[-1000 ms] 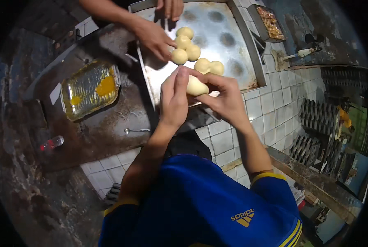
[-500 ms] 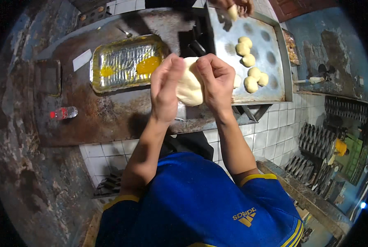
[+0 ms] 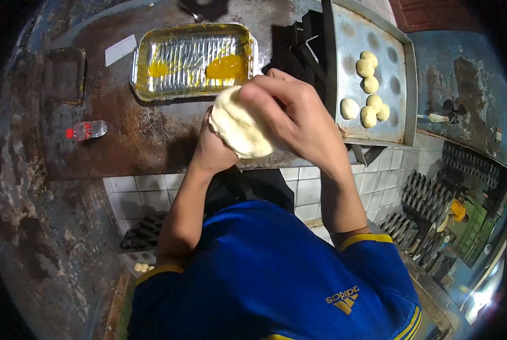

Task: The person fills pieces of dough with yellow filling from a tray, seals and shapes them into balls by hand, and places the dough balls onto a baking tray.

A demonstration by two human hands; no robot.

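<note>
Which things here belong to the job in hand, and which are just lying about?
Likely part of the job:
dough, in the left hand, right hand at its edge
dough balls, on the tray
foil pan, holding yellow paste

Likely just lying about:
bottle
white card
dark pan

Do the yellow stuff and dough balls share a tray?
No, the yellow stuff is in the foil tray; the dough balls are in the metal tray.
</note>
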